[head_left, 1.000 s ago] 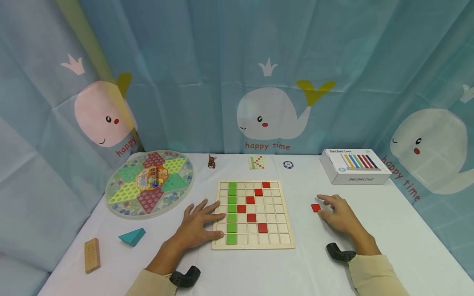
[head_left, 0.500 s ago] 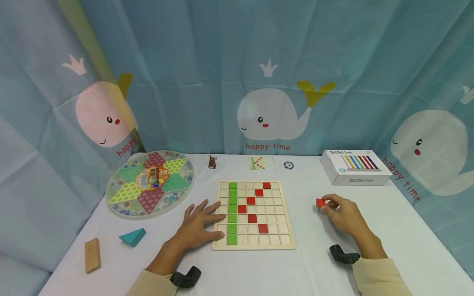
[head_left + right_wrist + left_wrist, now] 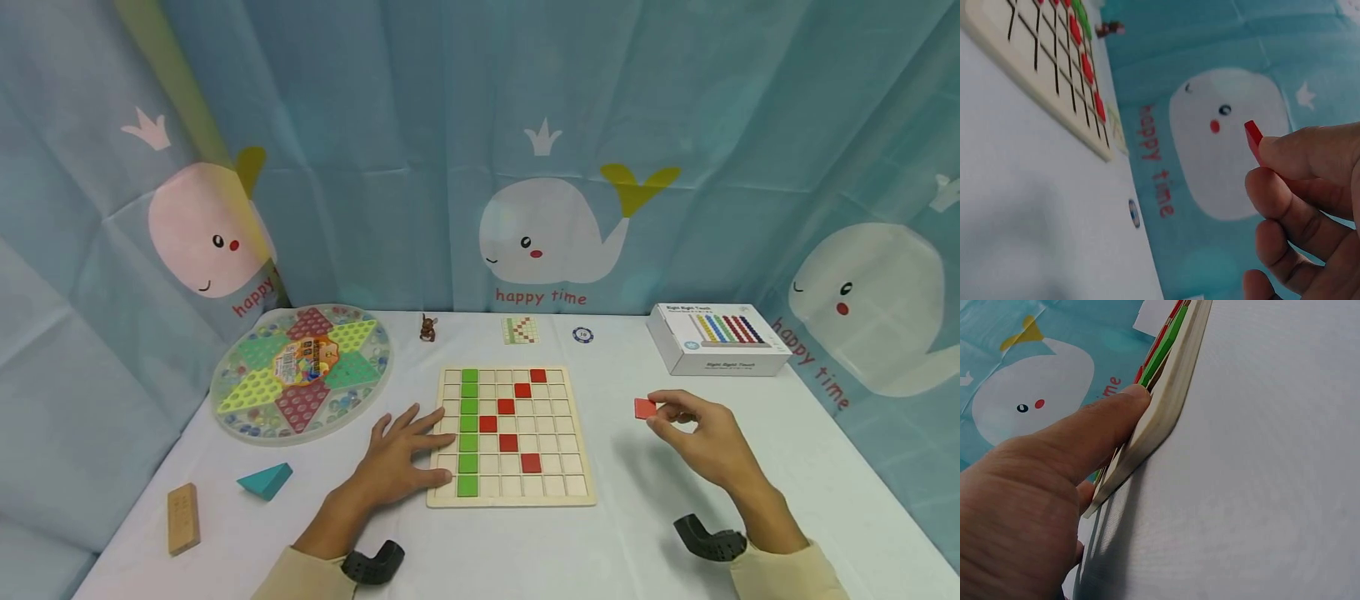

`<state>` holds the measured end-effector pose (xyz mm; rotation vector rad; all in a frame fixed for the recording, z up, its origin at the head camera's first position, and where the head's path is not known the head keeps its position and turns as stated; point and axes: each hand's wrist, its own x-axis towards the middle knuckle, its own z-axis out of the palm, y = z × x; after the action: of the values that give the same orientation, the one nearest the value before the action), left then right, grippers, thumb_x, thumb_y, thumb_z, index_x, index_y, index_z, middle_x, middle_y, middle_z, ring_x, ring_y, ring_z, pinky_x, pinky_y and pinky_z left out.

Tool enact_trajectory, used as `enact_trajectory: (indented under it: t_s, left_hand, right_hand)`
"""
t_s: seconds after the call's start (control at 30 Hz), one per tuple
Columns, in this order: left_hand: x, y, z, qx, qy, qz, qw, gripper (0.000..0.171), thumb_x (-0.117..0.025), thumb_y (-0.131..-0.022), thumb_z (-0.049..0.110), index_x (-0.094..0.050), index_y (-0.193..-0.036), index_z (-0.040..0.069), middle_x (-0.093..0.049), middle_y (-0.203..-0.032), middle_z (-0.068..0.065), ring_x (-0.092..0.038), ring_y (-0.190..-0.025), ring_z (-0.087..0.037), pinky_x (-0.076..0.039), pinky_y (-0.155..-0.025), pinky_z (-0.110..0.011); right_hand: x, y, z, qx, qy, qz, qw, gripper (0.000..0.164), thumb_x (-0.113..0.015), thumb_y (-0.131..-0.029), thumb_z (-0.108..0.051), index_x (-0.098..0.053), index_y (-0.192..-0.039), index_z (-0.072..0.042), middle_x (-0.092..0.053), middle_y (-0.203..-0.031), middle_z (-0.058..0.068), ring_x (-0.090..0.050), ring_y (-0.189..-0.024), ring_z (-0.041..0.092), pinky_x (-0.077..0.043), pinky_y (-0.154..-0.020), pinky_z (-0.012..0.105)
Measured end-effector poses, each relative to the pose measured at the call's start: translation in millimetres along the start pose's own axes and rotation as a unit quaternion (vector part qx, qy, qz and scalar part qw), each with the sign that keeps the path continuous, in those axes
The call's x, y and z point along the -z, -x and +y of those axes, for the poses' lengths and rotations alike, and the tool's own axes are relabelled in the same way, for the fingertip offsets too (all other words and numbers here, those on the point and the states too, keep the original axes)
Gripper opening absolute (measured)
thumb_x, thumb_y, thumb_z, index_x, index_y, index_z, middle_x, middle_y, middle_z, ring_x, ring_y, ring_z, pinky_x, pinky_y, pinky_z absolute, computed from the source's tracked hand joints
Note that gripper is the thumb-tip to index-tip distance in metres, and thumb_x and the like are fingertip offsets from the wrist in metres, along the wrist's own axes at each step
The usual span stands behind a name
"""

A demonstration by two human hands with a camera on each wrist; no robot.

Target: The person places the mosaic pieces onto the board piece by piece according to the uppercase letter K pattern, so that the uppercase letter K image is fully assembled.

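Note:
A wooden grid board (image 3: 512, 492) lies mid-table with a column of green tiles (image 3: 468, 423) and several red tiles (image 3: 506, 407) set in a bent line. My left hand (image 3: 401, 454) lies flat with straight fingers on the board's left edge; in the left wrist view its thumb (image 3: 1094, 434) presses the board's rim (image 3: 1166, 406). My right hand (image 3: 693, 429) is raised to the right of the board and pinches a small red tile (image 3: 644, 407) between thumb and fingers; the right wrist view shows the tile's (image 3: 1252, 140) edge at the fingertips (image 3: 1291, 153).
A round Chinese checkers board (image 3: 302, 369) sits at the left. A teal wedge (image 3: 265, 481) and a wooden block (image 3: 183, 517) lie at front left. A white box (image 3: 716, 337) stands at back right. A small brown figure (image 3: 428, 327), pattern card (image 3: 521, 330) and round chip (image 3: 582, 335) line the back.
My right hand took the red tile off the table, lifted it and shifted slightly. The left hand stayed on the board.

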<state>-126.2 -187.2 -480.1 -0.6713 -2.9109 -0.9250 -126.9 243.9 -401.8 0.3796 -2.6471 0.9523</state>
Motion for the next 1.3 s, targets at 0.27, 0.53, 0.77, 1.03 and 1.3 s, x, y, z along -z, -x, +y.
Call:
enact_trajectory:
  t_s: [0.27, 0.53, 0.77, 1.03, 1.3]
  left_hand:
    - [-0.6, -0.5, -1.1, -0.002, -0.002, -0.001, 1.0000, 0.057, -0.075, -0.075, 0.054, -0.069, -0.123, 0.024, -0.041, -0.149, 0.002, -0.020, -0.141, -0.036, -0.002, -0.106, -0.062]
    - [0.6, -1.1, -0.2, -0.002, -0.002, -0.002, 1.0000, 0.057, -0.075, -0.075, 0.054, -0.069, -0.123, 0.024, -0.041, -0.149, 0.001, -0.020, -0.141, -0.036, -0.003, -0.106, -0.062]
    - [0.6, -1.3, 0.6, -0.003, 0.002, -0.001, 1.0000, 0.057, -0.076, -0.075, 0.053, -0.070, -0.123, 0.023, -0.042, -0.148, 0.001, -0.020, -0.141, -0.037, -0.002, -0.105, -0.063]
    - [-1.5, -1.4, -0.2, -0.003, 0.004, 0.000, 1.0000, 0.056, -0.075, -0.075, 0.053, -0.069, -0.123, 0.024, -0.042, -0.148, 0.002, -0.020, -0.141, -0.036, -0.002, -0.105, -0.062]
    - [0.1, -0.1, 2.1, -0.007, 0.001, 0.007, 1.0000, 0.056, -0.077, -0.074, 0.050, -0.070, -0.122, 0.023, -0.043, -0.147, 0.000, -0.023, -0.140, -0.037, -0.004, -0.105, -0.063]
  right_hand:
    - [-6, 9, -23, 0.013, -0.031, -0.001, 0.999, 0.029, -0.078, -0.080, -0.006, -0.070, -0.107, -0.008, -0.064, -0.081, -0.008, -0.059, -0.080, 0.015, -0.046, -0.060, 0.028]
    - [-25, 17, -33, 0.053, -0.067, -0.029, 0.996, 0.031, -0.080, -0.076, -0.003, -0.071, -0.105, -0.008, -0.064, -0.084, -0.014, -0.061, -0.078, 0.009, -0.048, -0.069, 0.032]
    - [-47, 22, -35, 0.067, -0.100, -0.067, 0.990, 0.031, -0.080, -0.076, -0.003, -0.071, -0.104, -0.013, -0.062, -0.084, -0.015, -0.060, -0.078, 0.011, -0.049, -0.071, 0.035]
    - [-66, 25, -31, 0.070, -0.120, -0.109, 0.984, 0.027, -0.079, -0.077, -0.002, -0.071, -0.101, -0.013, -0.064, -0.089, -0.014, -0.058, -0.080, 0.010, -0.048, -0.071, 0.033]
    - [-82, 28, -28, 0.076, -0.114, -0.171, 0.976, 0.022, -0.080, -0.078, -0.013, -0.070, -0.098, -0.016, -0.061, -0.087, -0.014, -0.054, -0.079, 0.015, -0.046, -0.070, 0.031]
